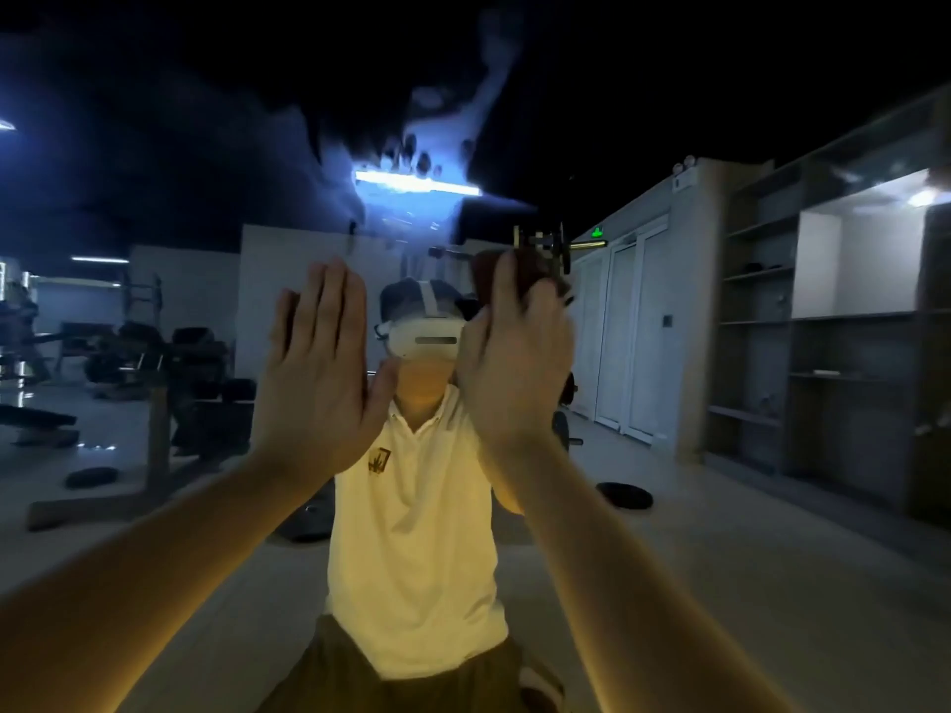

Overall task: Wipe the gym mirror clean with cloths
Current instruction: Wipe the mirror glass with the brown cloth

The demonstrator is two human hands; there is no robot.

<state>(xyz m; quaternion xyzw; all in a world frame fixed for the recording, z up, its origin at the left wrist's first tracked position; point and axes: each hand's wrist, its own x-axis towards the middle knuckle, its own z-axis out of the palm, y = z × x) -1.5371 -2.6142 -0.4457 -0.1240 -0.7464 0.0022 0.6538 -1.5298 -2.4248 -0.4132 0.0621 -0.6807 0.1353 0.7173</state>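
gym mirror [154, 172] fills the view, reflecting a shelving unit [823, 352] at right, weight benches [154, 352] at left, and the person in a white polo shirt [417, 532] with a white headset [424, 339]. left hand [319, 367] raised palm toward the glass, fingers straight and together, holding nothing; contact with the glass cannot be told. right hand [514, 362] just beside it, fingers curled over a dark brown cloth [532, 267] held up at the mirror beside the reflected headset.
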